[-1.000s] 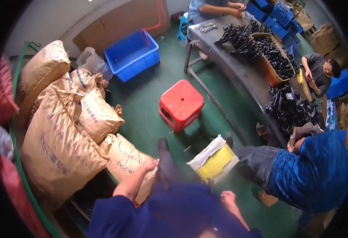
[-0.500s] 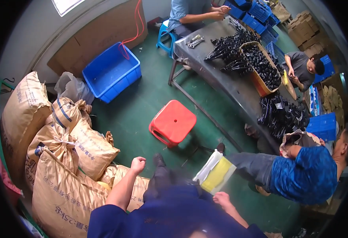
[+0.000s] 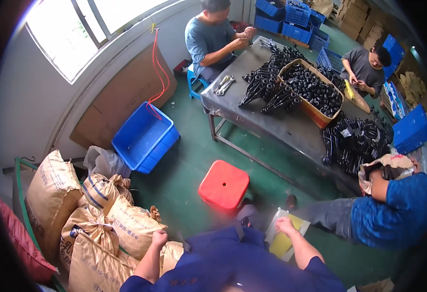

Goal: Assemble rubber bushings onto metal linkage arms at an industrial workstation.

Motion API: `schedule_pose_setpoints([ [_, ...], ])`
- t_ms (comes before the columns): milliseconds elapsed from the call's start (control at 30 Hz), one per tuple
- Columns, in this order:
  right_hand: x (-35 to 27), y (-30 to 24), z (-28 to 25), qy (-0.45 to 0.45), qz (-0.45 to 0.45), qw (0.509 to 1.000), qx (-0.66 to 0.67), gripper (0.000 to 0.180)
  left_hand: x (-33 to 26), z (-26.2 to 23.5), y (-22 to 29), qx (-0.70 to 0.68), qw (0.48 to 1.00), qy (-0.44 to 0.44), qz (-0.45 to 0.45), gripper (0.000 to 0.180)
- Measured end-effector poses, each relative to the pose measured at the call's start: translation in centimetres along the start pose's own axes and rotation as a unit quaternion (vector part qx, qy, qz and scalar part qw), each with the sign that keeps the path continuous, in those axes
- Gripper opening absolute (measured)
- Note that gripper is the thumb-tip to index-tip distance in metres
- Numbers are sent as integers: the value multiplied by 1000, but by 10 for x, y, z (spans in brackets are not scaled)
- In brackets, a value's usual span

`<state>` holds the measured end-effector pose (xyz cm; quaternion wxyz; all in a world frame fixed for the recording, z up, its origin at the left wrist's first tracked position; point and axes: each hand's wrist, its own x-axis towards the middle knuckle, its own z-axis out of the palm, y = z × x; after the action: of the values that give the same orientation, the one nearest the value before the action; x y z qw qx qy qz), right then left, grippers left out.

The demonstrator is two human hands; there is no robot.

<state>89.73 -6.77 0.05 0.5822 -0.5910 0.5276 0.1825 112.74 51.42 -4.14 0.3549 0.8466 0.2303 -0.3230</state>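
Note:
My left hand is closed in a loose fist beside the brown paper sacks, with nothing showing in it. On the right, my right hand has its fingers curled, and I see no object between them. It overlaps a flat yellow sheet or panel with a whitish edge, low near the floor; no grip on it shows. Ahead of me stands a red plastic stool with a hole in its seat.
A blue bin stands beyond the sacks. A dark table carries black metal parts, wrenches and a box of black pieces. Three people work around it; the one in bright blue is close on my right.
The view has tilted up, bringing in more window and wall. I am closer to the stool. My right hand has moved from beside the yellow panel to in front of it.

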Motion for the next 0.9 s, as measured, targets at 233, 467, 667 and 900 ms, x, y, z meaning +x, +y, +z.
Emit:
schedule_pose_setpoints([
  [233,115,-122,-56,29,-205,976,-72,16,-2,52,115,-19,1000,6,24,24],
  [467,199,-307,-114,80,-440,894,-40,9,-56,158,354,154,971,-57,173,31],
  [667,265,-372,-159,127,-461,878,-11,12,-62,205,497,173,956,-72,225,29],
  [900,284,-356,-166,258,-502,824,-51,9,-17,264,593,297,885,-136,332,23],
])
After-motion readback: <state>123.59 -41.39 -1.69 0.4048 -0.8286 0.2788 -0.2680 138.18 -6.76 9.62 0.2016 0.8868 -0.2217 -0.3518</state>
